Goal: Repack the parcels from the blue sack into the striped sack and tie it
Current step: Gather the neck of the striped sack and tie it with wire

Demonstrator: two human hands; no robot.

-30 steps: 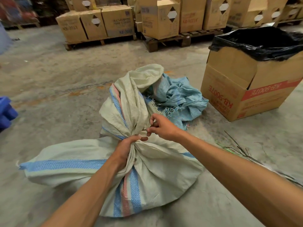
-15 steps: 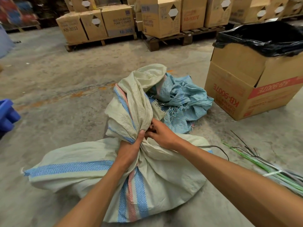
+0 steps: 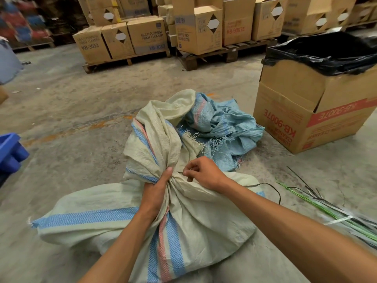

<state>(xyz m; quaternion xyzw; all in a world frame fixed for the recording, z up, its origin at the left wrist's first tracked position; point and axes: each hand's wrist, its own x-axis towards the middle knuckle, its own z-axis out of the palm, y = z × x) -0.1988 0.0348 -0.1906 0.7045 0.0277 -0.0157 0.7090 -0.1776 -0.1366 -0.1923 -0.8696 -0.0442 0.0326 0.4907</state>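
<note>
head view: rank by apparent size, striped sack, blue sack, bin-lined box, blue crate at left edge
1. striped sack, largest.
2/3. bin-lined box and blue sack: the box looks bigger, but it is cut off at the frame edge and the sack is crumpled, so unsure.
4. blue crate, smallest; mostly out of frame.

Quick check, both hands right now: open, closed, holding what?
Left hand: closed, gripping the gathered neck of the striped sack.
Right hand: closed, pinching a thin dark tie strip at the neck.
</note>
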